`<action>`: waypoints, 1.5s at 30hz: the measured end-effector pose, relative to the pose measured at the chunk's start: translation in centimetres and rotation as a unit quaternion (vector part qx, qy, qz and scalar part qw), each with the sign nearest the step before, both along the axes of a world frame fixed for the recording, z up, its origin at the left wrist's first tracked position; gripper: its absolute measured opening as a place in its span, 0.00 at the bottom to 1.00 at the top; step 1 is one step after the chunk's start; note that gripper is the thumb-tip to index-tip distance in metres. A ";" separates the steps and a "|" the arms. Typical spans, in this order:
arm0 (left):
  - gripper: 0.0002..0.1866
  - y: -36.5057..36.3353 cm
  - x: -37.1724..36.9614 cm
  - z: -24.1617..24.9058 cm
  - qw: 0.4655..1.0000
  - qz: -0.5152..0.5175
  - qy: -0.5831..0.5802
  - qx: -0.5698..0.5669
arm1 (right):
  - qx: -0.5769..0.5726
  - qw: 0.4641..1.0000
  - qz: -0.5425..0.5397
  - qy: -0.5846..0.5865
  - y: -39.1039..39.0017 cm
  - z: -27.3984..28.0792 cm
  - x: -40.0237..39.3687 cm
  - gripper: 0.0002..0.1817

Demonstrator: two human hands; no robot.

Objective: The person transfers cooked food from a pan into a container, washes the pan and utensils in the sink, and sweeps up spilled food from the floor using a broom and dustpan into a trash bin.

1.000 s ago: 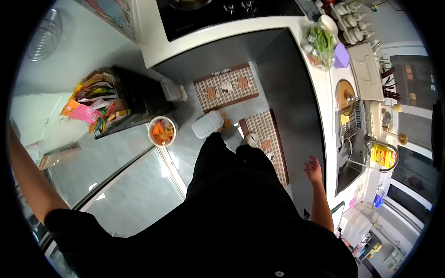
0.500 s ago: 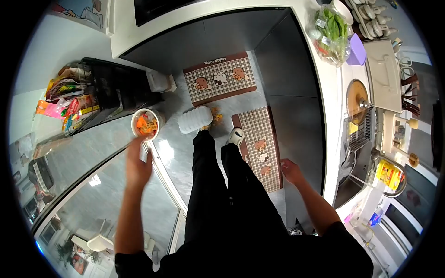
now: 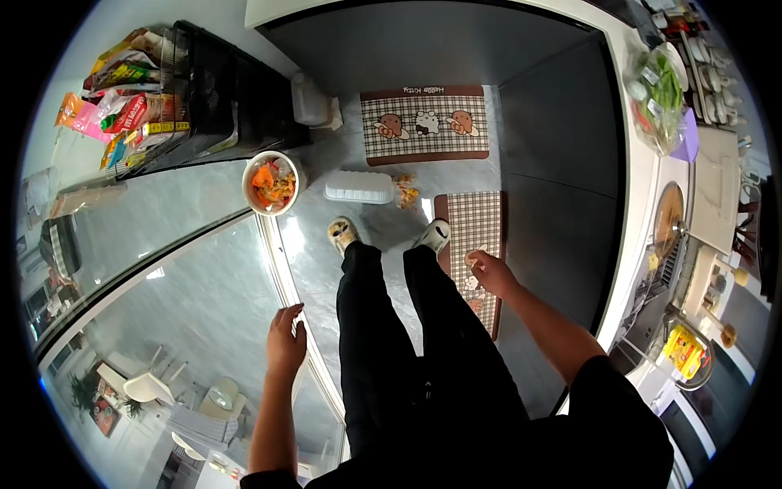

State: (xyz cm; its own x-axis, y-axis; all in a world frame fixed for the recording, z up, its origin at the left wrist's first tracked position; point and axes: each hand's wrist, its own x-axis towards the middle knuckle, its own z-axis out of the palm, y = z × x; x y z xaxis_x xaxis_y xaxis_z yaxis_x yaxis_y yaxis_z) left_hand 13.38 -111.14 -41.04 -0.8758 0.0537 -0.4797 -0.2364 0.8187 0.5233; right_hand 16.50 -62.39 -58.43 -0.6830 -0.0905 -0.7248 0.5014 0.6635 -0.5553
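My left hand hangs open above the white door track, its thumb apart from its bent fingers and nothing in it. My right hand is over the checked mat with loosely curled fingers, and I see nothing held. On the grey floor beyond my shoes lies a translucent ribbed plastic container. Beside it, a small heap of orange and yellow food scraps is scattered. A white bin with orange scraps inside stands to the left. Neither hand touches any of these.
A second checked mat lies by the dark cabinets. A black rack with snack packets stands at the left. The glass door runs along my left. On the right counter are bagged greens and a lidded pan.
My left hand has drawn back from beside the bin toward me. My left foot has moved away from the plastic container, which now lies straighter. My right hand has shifted slightly forward.
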 end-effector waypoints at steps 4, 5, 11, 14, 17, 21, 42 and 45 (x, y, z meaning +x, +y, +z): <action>0.18 -1.8 2.3 -1.9 1.000 -0.010 -0.024 -0.014 | -0.027 0.995 0.036 0.092 -5.1 -3.5 -3.4 0.17; 0.18 -2.3 2.5 -2.5 0.999 -0.009 -0.039 -0.011 | -0.033 0.993 0.048 0.100 -6.7 -4.5 -4.3 0.18; 0.17 -5.6 1.1 -8.7 0.995 -0.030 -0.089 0.019 | -0.010 0.999 0.029 0.040 -16.2 -13.4 -8.4 0.16; 0.16 -8.5 1.9 -15.2 0.992 -0.029 -0.108 0.053 | 0.008 1.000 -0.025 0.007 -19.4 -23.4 -8.4 0.21; 0.16 -10.3 3.2 -19.6 0.989 0.002 -0.139 0.052 | 0.068 0.996 -0.059 -0.020 -22.0 -31.8 -7.9 0.29; 0.16 -10.5 4.7 -21.4 0.993 0.030 -0.111 0.038 | 0.061 0.973 -0.210 -0.072 -24.5 -41.7 -5.6 0.38; 0.13 -11.8 0.6 -23.2 0.996 -0.021 -0.010 -0.083 | 0.195 0.969 0.145 0.044 -29.7 -53.1 -17.7 0.56; 0.14 -12.3 1.0 -23.2 0.995 -0.025 -0.029 -0.094 | 0.197 0.964 0.173 0.041 -30.8 -53.6 -16.7 0.53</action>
